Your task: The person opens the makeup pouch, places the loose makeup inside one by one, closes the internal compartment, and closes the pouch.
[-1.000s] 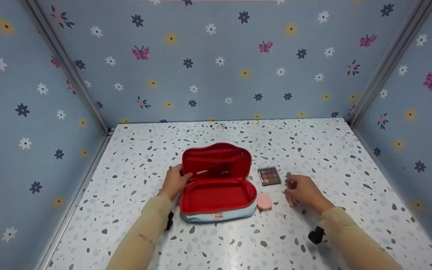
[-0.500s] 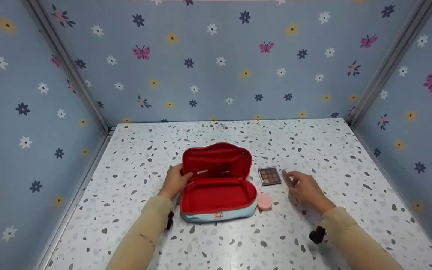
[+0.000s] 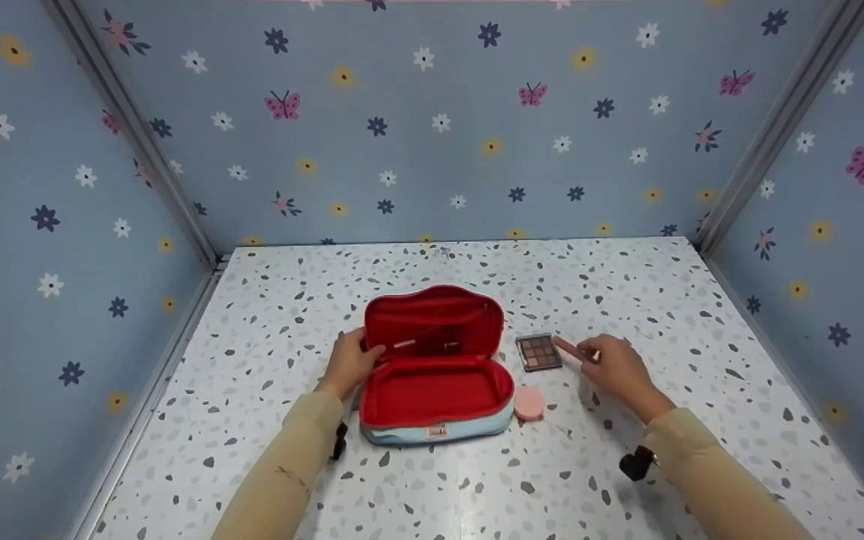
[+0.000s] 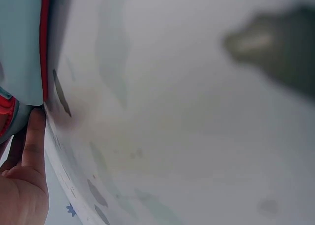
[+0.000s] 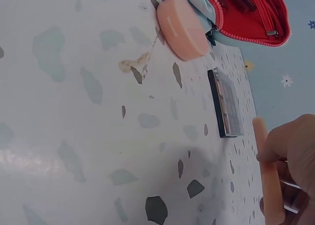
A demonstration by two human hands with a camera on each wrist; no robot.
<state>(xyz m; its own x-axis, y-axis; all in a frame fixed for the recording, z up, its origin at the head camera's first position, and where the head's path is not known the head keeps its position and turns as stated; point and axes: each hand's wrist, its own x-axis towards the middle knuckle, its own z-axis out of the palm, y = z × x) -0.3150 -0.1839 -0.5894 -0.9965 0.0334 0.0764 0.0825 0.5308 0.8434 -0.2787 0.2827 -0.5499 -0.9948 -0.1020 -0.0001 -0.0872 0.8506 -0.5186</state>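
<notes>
A light-blue cosmetic bag with a red lining lies unzipped, its lid standing up at the back. My left hand grips its left side near the hinge, thumb inside the lid edge and fingers behind it. In the left wrist view, fingers press against the bag's corner. My right hand pinches a slim peach-coloured tube between thumb and fingers, above the table. The tube's tip points left, close to an eyeshadow palette with a clear cover. A round pink compact sits beside the bag's right front corner.
Slim items show in the lid's pocket. The speckled white table is bounded by flowered blue panels at the back and sides. Black wrist cameras hang by both sleeves.
My right hand has lifted the peach tube off the table and turned it so its tip points left toward the palette. My left hand and the bag have stayed put.
</notes>
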